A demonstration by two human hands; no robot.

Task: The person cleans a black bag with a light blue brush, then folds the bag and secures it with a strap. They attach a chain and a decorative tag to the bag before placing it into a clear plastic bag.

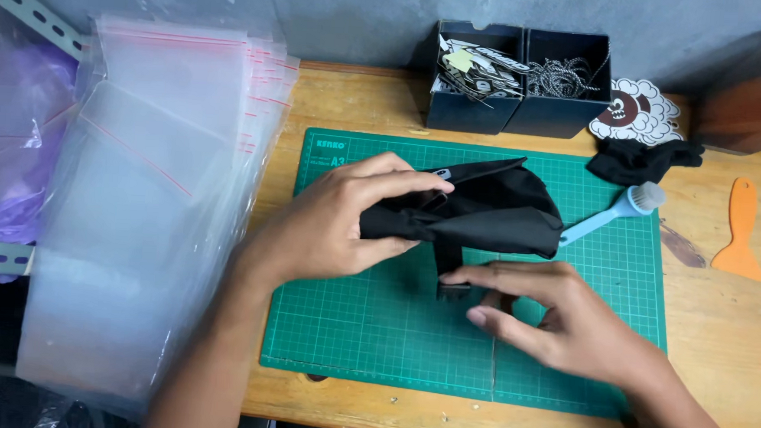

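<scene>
A person's two bare hands are working over a green cutting mat (375,327) that is lying on a wooden desk (722,327). The left hand (332,224) is grasping the near end of a folded black fabric pouch (493,213), with the fingers lying across its top and the thumb tucked underneath, holding it just above the middle of the mat. A short black strap (449,263) is hanging down from the pouch. The right hand (557,323) is pinching the small black buckle (453,289) at the end of that strap between its fingertips, with the rest of the hand resting low over the mat.

A light blue brush (610,213) is lying on the mat just behind the pouch. To the left, a thick stack of clear zip bags (138,201) is overlapping the edge of the desk. At the back, two dark open boxes (518,82) are standing side by side. An orange scraper (740,231) is lying on the desk to the right, well apart from the hands.
</scene>
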